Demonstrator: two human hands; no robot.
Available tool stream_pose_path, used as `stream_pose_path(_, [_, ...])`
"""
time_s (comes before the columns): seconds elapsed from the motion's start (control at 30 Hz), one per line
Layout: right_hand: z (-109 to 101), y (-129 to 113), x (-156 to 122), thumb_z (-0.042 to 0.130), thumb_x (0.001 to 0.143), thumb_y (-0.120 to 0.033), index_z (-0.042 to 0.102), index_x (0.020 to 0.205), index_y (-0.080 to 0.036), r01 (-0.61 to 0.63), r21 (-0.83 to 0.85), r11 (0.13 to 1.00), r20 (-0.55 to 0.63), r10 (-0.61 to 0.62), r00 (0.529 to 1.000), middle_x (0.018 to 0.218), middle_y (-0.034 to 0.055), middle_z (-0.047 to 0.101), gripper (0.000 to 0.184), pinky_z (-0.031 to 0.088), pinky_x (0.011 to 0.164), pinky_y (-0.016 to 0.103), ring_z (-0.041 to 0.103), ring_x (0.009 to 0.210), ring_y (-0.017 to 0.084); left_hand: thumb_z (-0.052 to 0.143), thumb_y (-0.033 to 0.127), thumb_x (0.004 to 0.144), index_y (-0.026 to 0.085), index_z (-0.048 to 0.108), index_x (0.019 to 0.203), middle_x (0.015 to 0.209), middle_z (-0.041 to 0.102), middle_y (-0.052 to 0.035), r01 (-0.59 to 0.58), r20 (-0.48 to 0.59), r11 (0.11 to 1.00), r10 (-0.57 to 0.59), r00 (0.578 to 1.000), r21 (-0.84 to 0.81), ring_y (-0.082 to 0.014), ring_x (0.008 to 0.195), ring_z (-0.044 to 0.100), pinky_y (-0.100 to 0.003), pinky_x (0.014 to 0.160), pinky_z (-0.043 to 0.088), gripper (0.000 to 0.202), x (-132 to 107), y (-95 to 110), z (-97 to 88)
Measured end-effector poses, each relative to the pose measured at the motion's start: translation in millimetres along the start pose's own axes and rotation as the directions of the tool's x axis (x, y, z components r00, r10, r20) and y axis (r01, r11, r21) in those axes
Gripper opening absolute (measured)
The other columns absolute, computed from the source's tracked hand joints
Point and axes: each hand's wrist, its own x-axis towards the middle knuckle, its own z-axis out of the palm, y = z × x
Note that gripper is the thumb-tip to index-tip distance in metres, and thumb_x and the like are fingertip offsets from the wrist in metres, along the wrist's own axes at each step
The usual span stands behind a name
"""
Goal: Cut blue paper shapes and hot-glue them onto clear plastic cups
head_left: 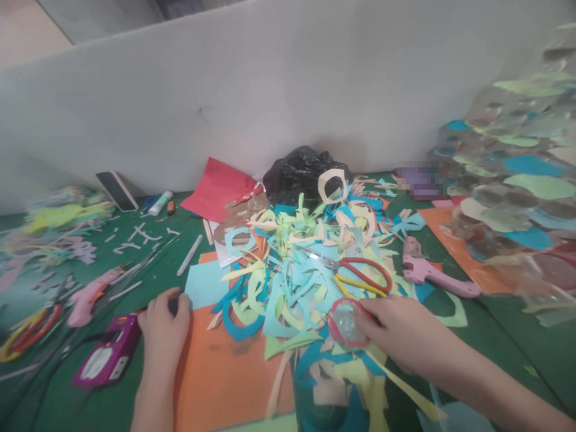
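My right hand pinches a clear, round plastic piece with a red rim above a heap of paper scraps. Just beyond it lie scissors with red and yellow handles. On the left, my left hand rests with curled fingers at the edge of an orange paper sheet. Something small and dark shows between its thumb and fingers, too unclear to name. A purple box lies beside that hand. The heap of cut paper strips and rings spreads between both hands.
A pink glue gun lies at right, another pink glue gun at left near more scissors. Clear plastic pieces with paper discs pile up at right. A black plastic bag and a phone are by the wall.
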Motion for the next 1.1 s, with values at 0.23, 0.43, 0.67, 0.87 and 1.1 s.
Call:
stream_pose_path(0.23, [0.6,-4.2,-0.7,0.037,0.091,-0.024,0.048,0.065,-0.021,-0.015,-0.124,0.992,-0.005,0.015,1.0,0.069,0.0054,0.062,0.029,0.018,0.056,0.03,0.054,0.062,0.018,0.04,0.046,0.076,0.017,0.06,0.097,0.097,0.071,-0.0171,0.021,0.037,1.0,-0.021,0.999,-0.015,-0.0366,0.106,0.061,-0.053,0.103,0.037,0.041,0.3,5.8,-5.1])
stream_pose_path(0.43, [-4.5,-9.3,-3.3,0.038,0.092,-0.02,0.052,0.066,-0.02,0.002,-0.17,0.985,0.025,0.002,1.0,0.071,0.0063,0.065,0.029,0.017,0.055,0.031,0.058,0.064,0.019,0.045,0.048,0.074,0.018,0.06,0.1,0.093,0.071,-0.0129,0.077,0.051,0.994,-0.073,0.996,-0.08,-0.0334,0.097,0.065,-0.05,0.102,0.039,0.042,0.3,5.3,-5.6])
stream_pose_path(0.67, [0.3,1.1,-1.8,0.041,0.093,-0.019,0.059,0.069,-0.021,0.081,-0.168,0.982,-0.058,-0.092,0.994,0.065,0.0041,0.063,0.03,0.017,0.052,0.031,0.056,0.057,0.017,0.045,0.051,0.075,0.016,0.061,0.102,0.094,0.071,-0.0137,0.086,0.03,0.992,-0.084,0.996,-0.088,-0.033,0.094,0.064,-0.049,0.103,0.04,0.047,-2.5,10.5,-8.3])
stream_pose_path(0.87, [-1.8,7.2,-6.1,0.033,0.102,-0.044,0.06,0.066,-0.023,0.093,-0.093,0.991,-0.142,-0.106,0.984,0.059,0.0034,0.062,0.05,0.023,0.051,0.029,0.059,0.055,0.019,0.051,0.053,0.07,0.017,0.062,0.105,0.097,0.072,-0.0134,0.093,0.077,0.991,-0.086,0.993,-0.096,-0.0318,0.091,0.064,-0.049,0.104,0.04,0.052,-1.3,11.0,-6.7])
stream_pose_path(1.1, [-2.1,37.3,-17.3,0.035,0.099,-0.051,0.069,0.084,-0.023,0.115,-0.015,0.993,-0.436,-0.109,0.893,0.067,0.0047,0.068,0.046,0.035,0.051,0.028,0.061,0.054,0.019,0.05,0.05,0.073,0.014,0.064,0.116,0.106,0.071,-0.0165,0.118,0.081,0.981,-0.107,0.991,-0.154,-0.032,0.098,0.064,-0.045,0.093,0.05,0.057,-3.2,14.3,-12.3])
